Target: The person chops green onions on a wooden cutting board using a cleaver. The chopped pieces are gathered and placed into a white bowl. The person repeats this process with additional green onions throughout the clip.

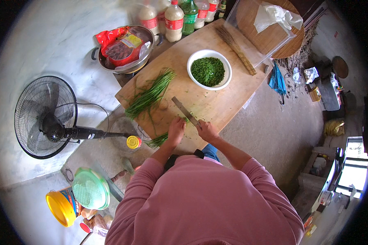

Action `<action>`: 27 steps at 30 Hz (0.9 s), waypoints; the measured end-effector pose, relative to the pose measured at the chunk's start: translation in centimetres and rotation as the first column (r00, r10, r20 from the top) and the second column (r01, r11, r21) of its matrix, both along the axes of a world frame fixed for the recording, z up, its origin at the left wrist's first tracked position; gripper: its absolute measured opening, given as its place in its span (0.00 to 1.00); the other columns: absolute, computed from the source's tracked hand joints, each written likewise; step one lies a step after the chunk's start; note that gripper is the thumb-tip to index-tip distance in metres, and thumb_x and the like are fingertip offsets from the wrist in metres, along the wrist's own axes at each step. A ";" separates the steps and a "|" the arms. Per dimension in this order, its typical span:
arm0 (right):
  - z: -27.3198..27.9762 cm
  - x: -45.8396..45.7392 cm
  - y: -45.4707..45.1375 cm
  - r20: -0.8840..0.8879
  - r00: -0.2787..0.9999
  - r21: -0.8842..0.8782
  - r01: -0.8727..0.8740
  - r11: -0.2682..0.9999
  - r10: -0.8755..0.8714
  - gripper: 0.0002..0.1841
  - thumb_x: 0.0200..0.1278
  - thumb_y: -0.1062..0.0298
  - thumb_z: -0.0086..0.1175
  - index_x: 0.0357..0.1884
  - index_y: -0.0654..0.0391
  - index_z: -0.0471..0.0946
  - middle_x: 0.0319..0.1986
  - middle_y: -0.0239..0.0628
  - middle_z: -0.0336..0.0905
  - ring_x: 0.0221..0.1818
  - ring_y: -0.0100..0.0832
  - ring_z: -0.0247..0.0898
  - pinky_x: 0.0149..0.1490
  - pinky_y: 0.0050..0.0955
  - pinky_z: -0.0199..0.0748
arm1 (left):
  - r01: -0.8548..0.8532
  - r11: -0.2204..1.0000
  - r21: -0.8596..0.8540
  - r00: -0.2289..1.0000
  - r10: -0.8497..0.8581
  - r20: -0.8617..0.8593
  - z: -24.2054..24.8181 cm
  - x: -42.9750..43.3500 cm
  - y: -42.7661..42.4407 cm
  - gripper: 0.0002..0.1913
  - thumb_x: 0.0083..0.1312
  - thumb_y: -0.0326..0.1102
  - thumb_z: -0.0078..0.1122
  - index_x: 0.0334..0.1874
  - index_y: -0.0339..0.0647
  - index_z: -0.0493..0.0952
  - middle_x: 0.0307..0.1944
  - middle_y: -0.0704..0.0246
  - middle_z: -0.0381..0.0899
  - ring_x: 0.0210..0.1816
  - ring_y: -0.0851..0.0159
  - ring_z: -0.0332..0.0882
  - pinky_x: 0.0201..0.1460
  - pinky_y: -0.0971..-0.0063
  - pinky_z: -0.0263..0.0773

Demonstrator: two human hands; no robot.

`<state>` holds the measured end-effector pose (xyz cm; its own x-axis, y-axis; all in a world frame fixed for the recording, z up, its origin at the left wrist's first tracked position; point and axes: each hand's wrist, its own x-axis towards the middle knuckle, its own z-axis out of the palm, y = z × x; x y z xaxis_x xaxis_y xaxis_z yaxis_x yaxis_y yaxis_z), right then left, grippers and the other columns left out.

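My right hand (208, 130) grips the handle of a kitchen knife (183, 109), its blade pointing away to the upper left across a wooden board (184, 85). Close to the blade, my left hand (177, 128) is closed on a bunch of garlic chives (158, 141). The long ends trail out to the left, and cut ends show beside the knife. A larger pile of uncut chives (150, 95) lies on the board's left side. Farther back stands a white bowl (191, 75) holding finely chopped greens (208, 72). Small green bits are scattered around the blade.
A straw whisk broom (236, 50) lies along the board's far right. Beyond the far left edge are a metal pan (148, 58) with a red package and several filled bottles (174, 23). A black standing fan (53, 125) and a yellow-lidded can (134, 142) are at left.
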<state>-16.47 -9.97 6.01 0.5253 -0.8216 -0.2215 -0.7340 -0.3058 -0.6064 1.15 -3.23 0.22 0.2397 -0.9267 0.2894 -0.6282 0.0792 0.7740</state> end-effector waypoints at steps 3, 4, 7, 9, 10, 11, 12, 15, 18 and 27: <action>-0.7 -0.1 0.3 0.008 1.000 0.019 0.012 1.000 -0.013 0.12 0.67 0.59 0.48 0.37 0.58 0.74 0.28 0.60 0.78 0.34 0.63 0.76 0.40 0.58 0.74 | -0.004 0.999 0.041 0.999 0.002 0.054 0.4 -0.1 0.0 0.01 0.60 0.28 0.57 0.31 0.39 0.76 0.33 0.60 0.73 0.38 0.49 0.74 0.40 0.56 0.71; -0.7 -0.1 0.3 0.009 1.000 0.026 0.010 1.000 -0.010 0.12 0.67 0.59 0.48 0.37 0.58 0.74 0.28 0.60 0.78 0.34 0.63 0.76 0.40 0.58 0.74 | -0.012 0.999 0.047 0.998 0.009 0.062 0.4 -0.1 0.1 0.01 0.60 0.28 0.57 0.32 0.39 0.76 0.33 0.60 0.73 0.39 0.49 0.74 0.40 0.57 0.72; -0.7 -0.2 0.4 -0.012 1.000 0.044 -0.007 0.999 0.007 0.12 0.67 0.59 0.47 0.38 0.58 0.74 0.28 0.59 0.78 0.34 0.64 0.76 0.40 0.58 0.74 | -0.023 0.998 0.066 0.997 0.018 0.076 0.6 -0.2 0.1 0.01 0.60 0.28 0.58 0.32 0.39 0.77 0.34 0.60 0.74 0.39 0.49 0.74 0.41 0.57 0.72; -0.7 0.1 0.2 -0.054 0.998 0.052 -0.029 0.998 0.032 0.12 0.67 0.59 0.47 0.39 0.57 0.74 0.29 0.59 0.79 0.34 0.64 0.76 0.41 0.57 0.75 | -0.017 0.997 0.080 0.997 0.011 0.077 0.7 -0.1 0.1 0.01 0.60 0.28 0.58 0.32 0.39 0.77 0.34 0.60 0.74 0.39 0.49 0.74 0.41 0.58 0.72; -0.6 0.2 0.2 -0.081 0.996 0.053 -0.025 0.998 0.029 0.12 0.67 0.59 0.46 0.40 0.57 0.74 0.29 0.59 0.79 0.34 0.64 0.77 0.41 0.57 0.75 | -0.018 0.997 0.080 0.997 0.012 0.074 0.7 -0.1 0.1 0.01 0.60 0.27 0.58 0.32 0.39 0.77 0.34 0.60 0.74 0.39 0.49 0.74 0.41 0.58 0.72; -0.6 0.5 0.2 -0.108 0.994 0.054 -0.021 0.998 0.026 0.12 0.67 0.59 0.46 0.40 0.57 0.74 0.29 0.58 0.79 0.34 0.64 0.77 0.41 0.57 0.75 | -0.020 0.997 0.081 0.997 0.014 0.072 0.7 -0.1 0.1 0.01 0.60 0.27 0.58 0.32 0.39 0.77 0.34 0.60 0.74 0.39 0.49 0.74 0.41 0.58 0.72; -0.5 0.7 0.2 -0.135 0.991 0.054 -0.014 0.998 0.022 0.12 0.67 0.59 0.46 0.41 0.56 0.74 0.29 0.58 0.80 0.34 0.64 0.77 0.41 0.57 0.75 | -0.019 0.997 0.081 0.998 0.013 0.069 0.6 -0.1 0.1 0.01 0.59 0.27 0.59 0.32 0.39 0.77 0.34 0.60 0.74 0.39 0.49 0.74 0.41 0.58 0.72; -1.8 1.3 0.4 -0.149 0.988 -0.022 -0.043 0.999 0.039 0.12 0.67 0.59 0.45 0.42 0.56 0.74 0.29 0.56 0.80 0.34 0.63 0.78 0.40 0.57 0.76 | -0.017 0.998 0.061 0.999 0.014 0.051 0.3 -0.1 0.0 0.01 0.59 0.26 0.59 0.32 0.39 0.77 0.34 0.60 0.74 0.39 0.49 0.74 0.41 0.58 0.72; -2.1 1.4 0.6 -0.117 0.993 -0.039 0.012 0.999 -0.016 0.12 0.66 0.59 0.47 0.41 0.58 0.74 0.29 0.58 0.80 0.33 0.64 0.77 0.39 0.57 0.76 | 0.001 0.998 0.058 0.999 -0.003 0.047 0.2 0.0 0.0 0.02 0.59 0.26 0.59 0.33 0.39 0.77 0.34 0.60 0.74 0.39 0.49 0.74 0.41 0.58 0.71; -2.1 0.1 0.1 0.125 0.990 -0.022 0.062 0.998 -0.059 0.11 0.66 0.60 0.48 0.37 0.58 0.75 0.26 0.60 0.77 0.32 0.64 0.75 0.38 0.58 0.74 | 0.046 0.989 0.144 0.995 -0.033 -0.093 -1.2 0.2 0.0 0.02 0.63 0.28 0.58 0.34 0.38 0.76 0.34 0.59 0.74 0.39 0.47 0.74 0.41 0.56 0.71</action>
